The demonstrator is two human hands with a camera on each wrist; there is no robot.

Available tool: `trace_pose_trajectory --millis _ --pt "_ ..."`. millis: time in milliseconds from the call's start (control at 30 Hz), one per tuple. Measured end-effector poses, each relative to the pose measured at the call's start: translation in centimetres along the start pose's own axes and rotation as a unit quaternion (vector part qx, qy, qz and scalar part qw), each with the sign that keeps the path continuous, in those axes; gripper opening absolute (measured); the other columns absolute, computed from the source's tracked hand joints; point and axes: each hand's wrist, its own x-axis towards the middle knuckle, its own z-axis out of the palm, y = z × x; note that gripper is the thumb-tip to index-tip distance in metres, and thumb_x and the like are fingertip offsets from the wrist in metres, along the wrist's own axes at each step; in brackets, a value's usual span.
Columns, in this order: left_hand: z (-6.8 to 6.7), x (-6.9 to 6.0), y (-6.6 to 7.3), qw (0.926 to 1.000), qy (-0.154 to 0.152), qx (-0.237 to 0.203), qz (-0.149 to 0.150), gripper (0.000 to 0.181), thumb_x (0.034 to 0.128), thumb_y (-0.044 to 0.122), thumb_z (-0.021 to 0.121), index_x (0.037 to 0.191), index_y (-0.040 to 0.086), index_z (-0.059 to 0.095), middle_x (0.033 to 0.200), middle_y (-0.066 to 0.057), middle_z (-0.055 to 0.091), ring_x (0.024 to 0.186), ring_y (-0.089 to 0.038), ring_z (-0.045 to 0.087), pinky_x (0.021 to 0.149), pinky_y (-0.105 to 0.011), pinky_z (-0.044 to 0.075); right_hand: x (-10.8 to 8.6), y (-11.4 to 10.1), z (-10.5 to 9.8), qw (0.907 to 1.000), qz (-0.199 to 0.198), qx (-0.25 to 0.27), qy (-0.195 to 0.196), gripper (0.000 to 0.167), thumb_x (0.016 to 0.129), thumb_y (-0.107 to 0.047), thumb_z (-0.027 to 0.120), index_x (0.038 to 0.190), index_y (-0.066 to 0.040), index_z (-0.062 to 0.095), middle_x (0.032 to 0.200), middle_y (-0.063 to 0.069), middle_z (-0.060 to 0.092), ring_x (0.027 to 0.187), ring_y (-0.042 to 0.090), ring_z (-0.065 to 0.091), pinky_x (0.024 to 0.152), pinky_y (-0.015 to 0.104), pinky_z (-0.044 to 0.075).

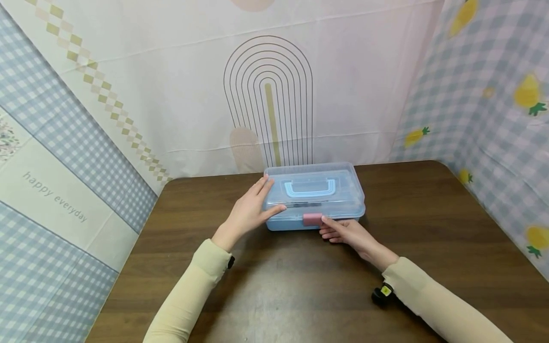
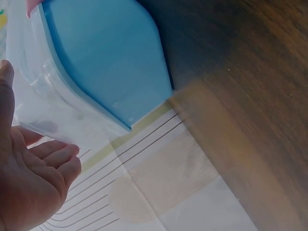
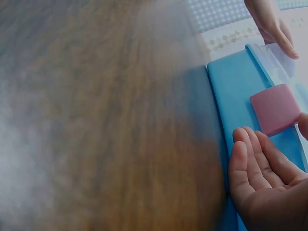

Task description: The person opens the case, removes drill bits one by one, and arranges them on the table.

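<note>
Right hand [image 1: 345, 233] loosely spread, thumb at the pink latch [image 1: 312, 219] of the box [image 1: 317, 208], just below centre, left hand [image 1: 246, 208] splayed, I'm apparently working the latch, needing thumb pressure.

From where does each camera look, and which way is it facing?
Head: on the head, facing forward and down to box and table; sleeves, left grip and right grip show.
Left wrist: on that wrist, facing box, table and cloth; part of left grip shows.
Right wrist: on that wrist, facing table, box and pink latch; both grips show.
Both wrist views share the box.
</note>
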Motion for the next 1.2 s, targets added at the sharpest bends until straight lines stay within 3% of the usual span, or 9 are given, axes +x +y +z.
trace_pose_trajectory --millis 400,767,1200 --pt "0.1 -0.6 0.1 1.0 0.003 0.0 -0.007 0.088 0.0925 0.061 0.063 0.156 0.006 0.037 0.162 -0.015 0.03 0.148 -0.026 0.031 0.111 -0.045 0.038 -0.3 0.5 0.3 0.9999 -0.004 0.014 0.007 0.068 0.098 -0.054 0.059 0.122 0.009 0.068 0.114 0.017 0.072 0.104 0.021 0.07 0.087 0.033 0.056" --pt "0.5 -0.4 0.2 0.9999 0.017 -0.003 -0.001 0.087 0.0914 0.059 0.066 0.154 0.005 0.04 0.161 -0.015 0.033 0.147 -0.026 0.033 0.109 -0.046 0.04 -0.5 -0.1 0.9 0.999 -0.002 0.038 0.025 0.065 0.098 -0.053 0.06 0.122 0.007 0.068 0.112 0.018 0.072 0.102 0.021 0.071 0.084 0.033 0.057" --pt "0.7 0.0 0.1 0.9999 0.013 -0.005 0.0 0.089 0.0915 0.06 0.065 0.155 0.004 0.039 0.162 -0.016 0.031 0.148 -0.026 0.031 0.111 -0.044 0.038 -0.5 -0.6 0.1 0.999 -0.002 0.038 -0.021 0.068 0.101 -0.052 0.054 0.124 0.011 0.064 0.117 0.022 0.07 0.103 0.021 0.069 0.086 0.035 0.056"
